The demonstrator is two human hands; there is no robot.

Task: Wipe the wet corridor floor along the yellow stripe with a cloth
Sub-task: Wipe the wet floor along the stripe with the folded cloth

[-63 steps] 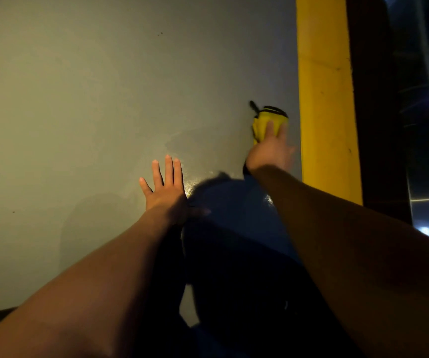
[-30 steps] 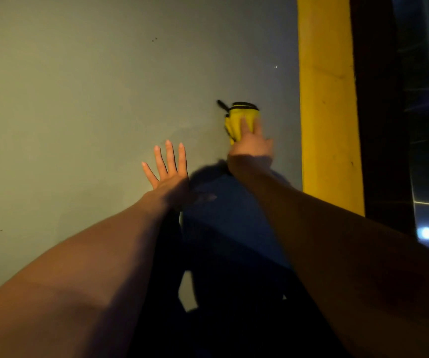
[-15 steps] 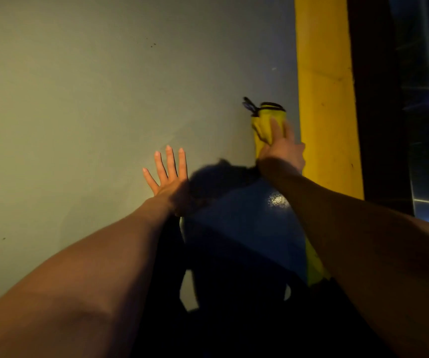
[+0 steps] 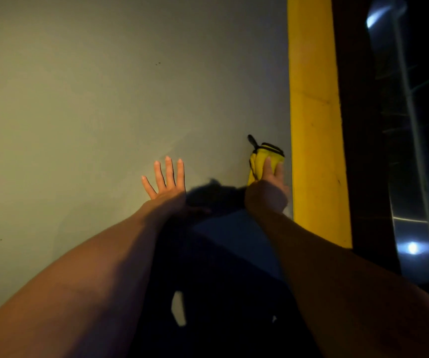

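Head view: your right hand [image 4: 266, 192] presses the yellow cloth [image 4: 262, 158] flat on the grey floor [image 4: 105, 99] with straight fingers, just beside the yellow stripe [image 4: 314, 125]. Your left hand [image 4: 167, 184] rests on the floor with its fingers spread, well apart from the cloth.

Soft yellow cloth [image 4: 265, 157] lies on smooth matt grey floor [image 4: 105, 99] beside a painted yellow stripe [image 4: 314, 112].
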